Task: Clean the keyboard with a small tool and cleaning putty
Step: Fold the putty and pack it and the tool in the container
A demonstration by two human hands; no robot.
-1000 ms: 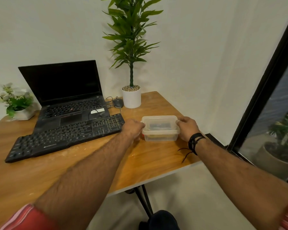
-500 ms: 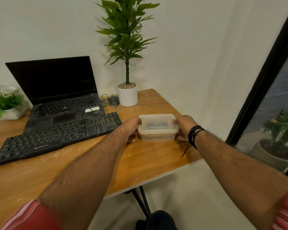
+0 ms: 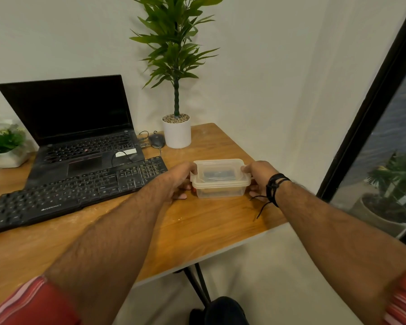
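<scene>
1. Compared with a second ago, the two hands are sitting lower and tighter on the clear plastic container [image 3: 220,178]: the left hand [image 3: 177,180] is now curling its fingers under the left end, where earlier it was resting against the side, and the right hand [image 3: 259,177] is hooking its thumb over the lid's right edge.
2. The grip on each side is closing round the box: both hands are holding its short ends, fingers wrapped below the rim, thumbs on top. Whether the lid is lifting yet, I cannot tell.
3. The container is standing in much the same spot on the wooden counter [image 3: 197,231], just beside the right end of the black external keyboard [image 3: 75,191]. The apparent shift of the scene is mostly the head camera turning.
4. Something dark is showing through the lid, too blurred to name; it is probably the tool or the putty.
5. For the task, this is looking like the opening step: the hands are settling to pry the lid off, and no cleaning is under way.
6. The keyboard is lying untouched, overlapping the front of the open laptop [image 3: 80,137]. Behind it, a mouse [image 3: 156,140] and a potted plant [image 3: 176,130] are standing near the wall.
</scene>
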